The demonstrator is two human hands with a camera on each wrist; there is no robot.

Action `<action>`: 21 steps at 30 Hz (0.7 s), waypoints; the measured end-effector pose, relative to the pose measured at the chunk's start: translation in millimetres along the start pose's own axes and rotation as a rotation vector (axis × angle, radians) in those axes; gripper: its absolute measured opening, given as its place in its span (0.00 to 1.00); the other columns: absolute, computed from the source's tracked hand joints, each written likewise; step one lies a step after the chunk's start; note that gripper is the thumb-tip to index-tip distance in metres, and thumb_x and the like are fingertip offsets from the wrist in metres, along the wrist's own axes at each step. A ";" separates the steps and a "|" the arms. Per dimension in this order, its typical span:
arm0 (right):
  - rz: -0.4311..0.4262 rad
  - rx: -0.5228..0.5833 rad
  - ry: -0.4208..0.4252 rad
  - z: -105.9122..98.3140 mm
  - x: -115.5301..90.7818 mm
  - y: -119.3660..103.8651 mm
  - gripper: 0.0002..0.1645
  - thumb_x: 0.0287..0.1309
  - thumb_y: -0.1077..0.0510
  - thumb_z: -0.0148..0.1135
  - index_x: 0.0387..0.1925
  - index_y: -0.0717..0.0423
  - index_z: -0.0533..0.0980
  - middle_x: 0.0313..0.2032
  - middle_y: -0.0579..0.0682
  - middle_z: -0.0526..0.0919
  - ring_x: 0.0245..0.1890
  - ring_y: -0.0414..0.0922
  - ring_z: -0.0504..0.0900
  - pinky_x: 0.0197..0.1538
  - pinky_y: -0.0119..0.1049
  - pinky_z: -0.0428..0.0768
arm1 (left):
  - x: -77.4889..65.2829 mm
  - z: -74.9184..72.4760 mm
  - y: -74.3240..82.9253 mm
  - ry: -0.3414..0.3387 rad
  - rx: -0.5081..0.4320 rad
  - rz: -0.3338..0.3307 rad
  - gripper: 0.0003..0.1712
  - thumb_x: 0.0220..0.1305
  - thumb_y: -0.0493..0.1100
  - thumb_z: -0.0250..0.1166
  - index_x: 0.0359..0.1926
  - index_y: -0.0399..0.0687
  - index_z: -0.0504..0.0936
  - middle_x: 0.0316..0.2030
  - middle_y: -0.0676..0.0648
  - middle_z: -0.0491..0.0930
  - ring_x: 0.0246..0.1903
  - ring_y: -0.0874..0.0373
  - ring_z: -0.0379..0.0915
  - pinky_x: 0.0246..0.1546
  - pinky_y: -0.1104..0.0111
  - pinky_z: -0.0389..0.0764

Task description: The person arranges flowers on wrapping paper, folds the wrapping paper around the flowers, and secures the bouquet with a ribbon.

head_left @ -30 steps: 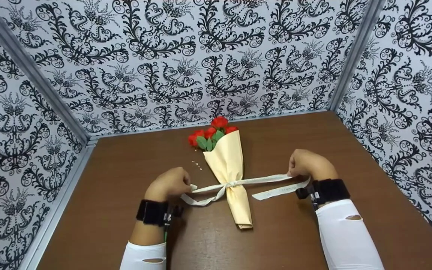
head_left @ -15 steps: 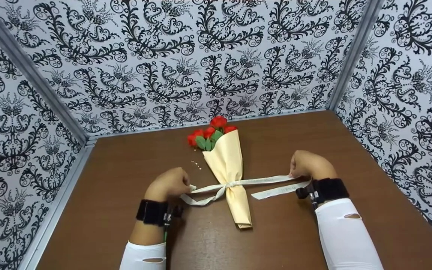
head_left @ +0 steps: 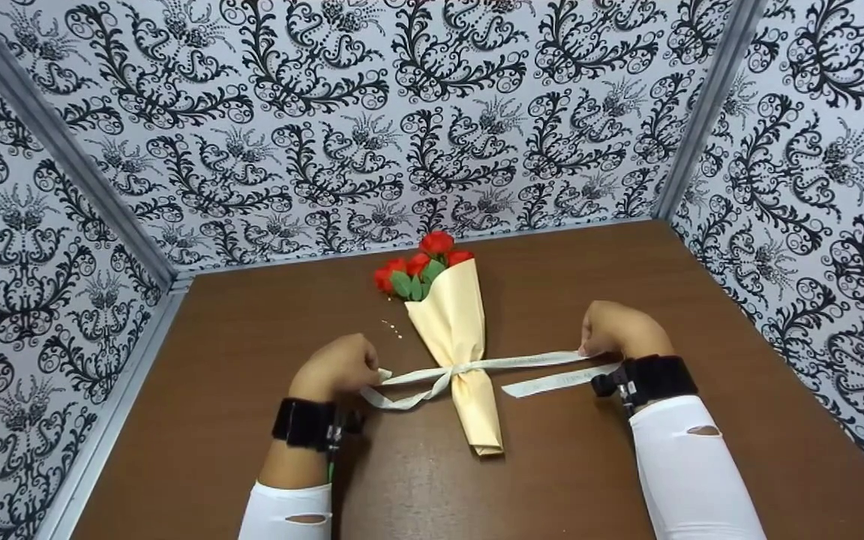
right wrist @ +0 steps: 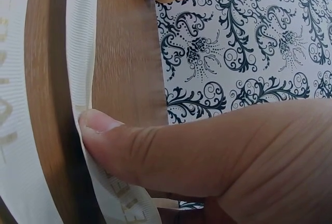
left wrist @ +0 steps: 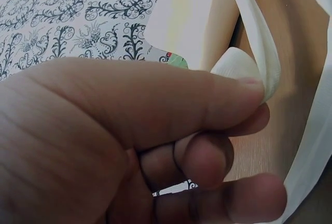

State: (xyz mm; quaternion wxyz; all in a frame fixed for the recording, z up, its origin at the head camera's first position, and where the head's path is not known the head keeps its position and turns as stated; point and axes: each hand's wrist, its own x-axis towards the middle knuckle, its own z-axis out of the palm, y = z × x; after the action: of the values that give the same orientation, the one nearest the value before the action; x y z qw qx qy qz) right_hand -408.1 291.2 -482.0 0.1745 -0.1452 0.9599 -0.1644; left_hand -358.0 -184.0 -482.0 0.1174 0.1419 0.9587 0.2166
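Note:
A bouquet of red roses (head_left: 418,265) with green leaves lies on the table, wrapped in cream paper (head_left: 453,319). Round the narrow part of the wrap runs a white ribbon (head_left: 516,361) with printed lettering, knotted in front. On the left, my left hand (head_left: 338,366) pinches the ribbon between thumb and forefinger; the left wrist view shows a fold of ribbon (left wrist: 239,64) at the thumb tip. My right hand (head_left: 618,328) pinches the other side, thumb (right wrist: 106,125) pressed on the band in the right wrist view. A loose ribbon end (head_left: 552,382) trails below it.
The brown table (head_left: 267,307) meets a black-and-white patterned wall (head_left: 342,150) behind, with more patterned panels left and right. Small pale specks (head_left: 393,328) show left of the bouquet. Both wrists wear black straps (head_left: 304,424).
Both hands stay nearly still, with the ribbon stretched out to either side of the bouquet. The whole view shifts very slightly.

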 end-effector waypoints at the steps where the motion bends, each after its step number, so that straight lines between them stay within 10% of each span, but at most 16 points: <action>1: -0.001 -0.004 0.001 0.1 0.2 0.1 0.09 0.53 0.58 0.78 0.22 0.56 0.87 0.20 0.43 0.84 0.21 0.39 0.72 0.26 0.32 0.71 | 0.2 0.0 -0.2 -0.003 -0.004 -0.002 0.20 0.60 0.49 0.76 0.14 0.54 0.80 0.13 0.59 0.70 0.17 0.61 0.63 0.19 0.67 0.64; 21: -0.007 0.031 -0.001 -3.0 5.6 -6.1 0.05 0.48 0.62 0.72 0.21 0.58 0.86 0.17 0.44 0.79 0.18 0.39 0.70 0.23 0.32 0.68 | 0.9 -6.4 12.7 0.090 0.025 -0.101 0.13 0.60 0.50 0.73 0.21 0.56 0.84 0.22 0.56 0.81 0.23 0.57 0.74 0.26 0.64 0.73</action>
State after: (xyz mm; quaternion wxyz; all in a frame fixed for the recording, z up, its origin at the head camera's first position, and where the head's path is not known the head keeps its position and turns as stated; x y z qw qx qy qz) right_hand -413.0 284.6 -478.7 0.1768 -0.1460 0.9566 -0.1797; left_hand -357.9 -175.1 -470.9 0.0833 0.0851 0.9716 0.2044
